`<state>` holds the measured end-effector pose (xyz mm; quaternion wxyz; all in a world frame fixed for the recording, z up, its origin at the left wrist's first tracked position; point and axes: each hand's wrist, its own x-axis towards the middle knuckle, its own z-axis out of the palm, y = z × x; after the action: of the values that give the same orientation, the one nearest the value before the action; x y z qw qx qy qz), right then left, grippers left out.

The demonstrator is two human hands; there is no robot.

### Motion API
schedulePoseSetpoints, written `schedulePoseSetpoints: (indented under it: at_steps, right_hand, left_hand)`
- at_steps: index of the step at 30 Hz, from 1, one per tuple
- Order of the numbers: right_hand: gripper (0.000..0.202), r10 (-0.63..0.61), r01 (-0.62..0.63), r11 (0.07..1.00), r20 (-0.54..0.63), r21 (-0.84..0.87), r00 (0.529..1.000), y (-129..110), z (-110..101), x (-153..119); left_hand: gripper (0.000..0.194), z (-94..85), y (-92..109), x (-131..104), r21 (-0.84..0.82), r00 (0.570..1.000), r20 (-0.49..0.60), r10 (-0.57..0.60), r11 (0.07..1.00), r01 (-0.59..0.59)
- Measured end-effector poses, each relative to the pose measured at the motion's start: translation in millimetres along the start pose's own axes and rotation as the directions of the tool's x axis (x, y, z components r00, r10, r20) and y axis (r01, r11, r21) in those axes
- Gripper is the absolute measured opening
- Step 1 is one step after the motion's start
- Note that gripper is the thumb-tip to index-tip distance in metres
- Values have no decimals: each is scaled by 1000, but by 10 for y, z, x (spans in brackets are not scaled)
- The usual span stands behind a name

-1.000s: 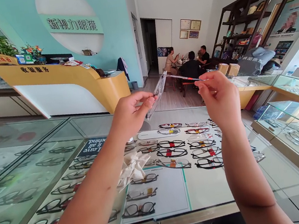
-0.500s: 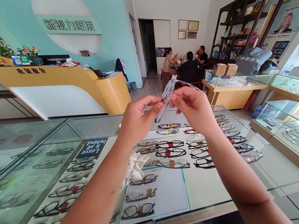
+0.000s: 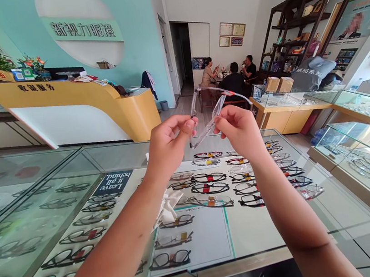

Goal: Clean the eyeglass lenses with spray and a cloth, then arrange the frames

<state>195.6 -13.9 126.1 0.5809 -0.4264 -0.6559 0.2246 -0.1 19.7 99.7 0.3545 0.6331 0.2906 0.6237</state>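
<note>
Above the glass counter, I hold a pair of eyeglasses [image 3: 194, 102] with a thin, partly clear frame. My left hand [image 3: 173, 138] pinches it at its left side, thumb against fingers. My right hand [image 3: 238, 128] pinches a clear, shiny strip [image 3: 208, 130] slanting across between the hands; whether this is a bare temple arm or a plastic sleeve on one, I cannot tell. From the top, a temple arm with a red mark [image 3: 230, 92] curves to the right. Below the hands, a crumpled white cloth or tissue [image 3: 168, 205] lies on the counter glass, partly behind my left forearm.
The glass display counter [image 3: 219, 264] holds rows of eyeglasses [image 3: 210, 188] with red and yellow tags. More glass cases [image 3: 360, 141] stand at the right. A yellow cashier desk [image 3: 138, 115] is behind on the left. Several people [image 3: 232, 81] sit at a table farther back.
The eyeglasses have turned and look more spread: the arm with the red mark now arches higher and apart from the clear strip. My left hand has shifted slightly left and up.
</note>
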Motion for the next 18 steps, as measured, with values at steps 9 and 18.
schedulePoseSetpoints:
  at_steps: [9, 18]
  right_hand:
    - [27, 117, -108, 971, -33, 212, 993, 30, 99, 58]
    - [40, 170, -202, 966, 191, 161, 967, 108, 86, 75]
  left_hand:
    - [35, -53, 80, 69, -208, 977, -215, -10, 978, -36]
    - [32, -139, 63, 148, -267, 958, -285, -29, 962, -50]
